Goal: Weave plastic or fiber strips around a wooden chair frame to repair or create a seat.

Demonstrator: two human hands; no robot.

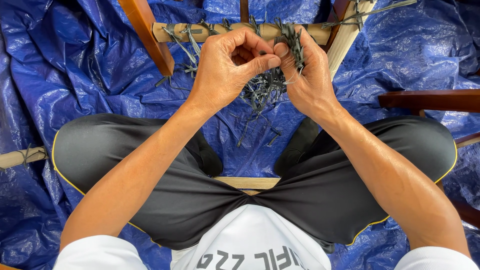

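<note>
In the head view, both forearms reach forward over the seated person's knees. The left hand (227,67) is curled, fingers pinching dark cord strands (265,90) against the thumb; the right hand (307,75) grips the same bundle. The strands hang downward from a pale wooden rail (215,31) that runs left to right, above blue tarpaulin (75,65).

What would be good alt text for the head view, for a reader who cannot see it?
Two bare hands, left hand and right hand, pinch a bundle of dark strips hanging from a pale wooden rail of a chair frame. The person sits in black shorts above a blue tarp.
</note>
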